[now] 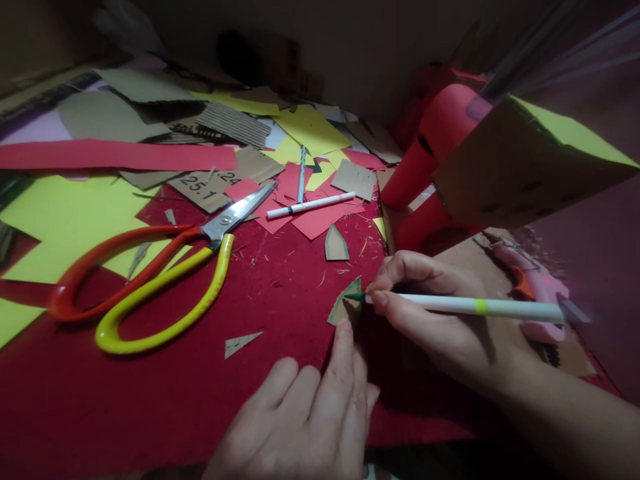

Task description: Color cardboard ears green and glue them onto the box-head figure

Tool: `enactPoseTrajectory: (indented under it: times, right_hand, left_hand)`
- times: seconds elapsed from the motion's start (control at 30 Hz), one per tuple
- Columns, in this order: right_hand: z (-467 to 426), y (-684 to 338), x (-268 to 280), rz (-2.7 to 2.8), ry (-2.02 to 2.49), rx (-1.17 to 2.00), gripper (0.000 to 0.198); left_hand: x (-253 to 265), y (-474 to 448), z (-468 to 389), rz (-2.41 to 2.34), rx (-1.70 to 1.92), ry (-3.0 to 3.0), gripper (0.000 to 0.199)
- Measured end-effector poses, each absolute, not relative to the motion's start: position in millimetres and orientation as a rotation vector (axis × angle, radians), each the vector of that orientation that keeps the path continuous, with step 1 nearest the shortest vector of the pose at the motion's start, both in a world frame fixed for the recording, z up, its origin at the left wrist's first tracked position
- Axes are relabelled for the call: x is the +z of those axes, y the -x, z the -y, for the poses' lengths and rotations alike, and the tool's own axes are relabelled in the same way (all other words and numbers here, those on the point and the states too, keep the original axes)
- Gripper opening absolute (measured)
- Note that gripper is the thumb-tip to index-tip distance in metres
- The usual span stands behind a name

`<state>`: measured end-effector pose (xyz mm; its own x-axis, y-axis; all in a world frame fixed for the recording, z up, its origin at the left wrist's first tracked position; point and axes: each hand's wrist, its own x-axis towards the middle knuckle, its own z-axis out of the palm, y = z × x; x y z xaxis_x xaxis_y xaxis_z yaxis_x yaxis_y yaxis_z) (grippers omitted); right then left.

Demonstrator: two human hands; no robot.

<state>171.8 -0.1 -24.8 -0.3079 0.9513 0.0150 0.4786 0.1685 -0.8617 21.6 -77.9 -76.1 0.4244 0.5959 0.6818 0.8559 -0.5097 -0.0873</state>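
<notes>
My right hand [430, 307] is closed around a white felt-tip pen [445, 305] with a light green band. Its green tip touches a small pointed cardboard piece [345, 307] that has a green edge line. With its index fingertip, my left hand [305, 420] presses this piece onto the red surface; the other fingers are curled. Just beyond lies a second pointed cardboard piece [337, 244] outlined in green. Scissors [220, 227] with one red and one yellow handle rest to the left, blades slightly apart. A thin cardboard offcut [242, 343] lies nearby.
Yellow paper [75, 220], a long red strip [115, 156] and cardboard scraps [200, 190] cover the left and back. A white pen [311, 205] and a blue striped stick [302, 175] lie mid-table. At right stand a cardboard structure [500, 167], red tubes [410, 173] and a pink tool [537, 287].
</notes>
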Motion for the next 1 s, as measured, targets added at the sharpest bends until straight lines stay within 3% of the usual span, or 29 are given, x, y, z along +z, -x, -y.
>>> enactPoseTrajectory:
  times: [0.37, 0.77, 1.0]
  right_hand:
    - [5.7, -170.3, -27.3, 1.987, 1.165, 1.108, 0.011]
    - [4.5, -171.2, -35.4, 2.041, 1.137, 0.796, 0.015]
    - [6.7, -173.6, -34.4, 2.112, 1.071, 0.926, 0.013]
  left_hand:
    - [-71.7, -20.1, 81.8, 1.286, -0.782, 2.335, 0.025]
    - [-71.2, -21.7, 82.2, 1.327, -0.736, 2.331, 0.021]
    - [-71.8, -20.1, 82.0, 1.304, -0.757, 2.346, 0.025]
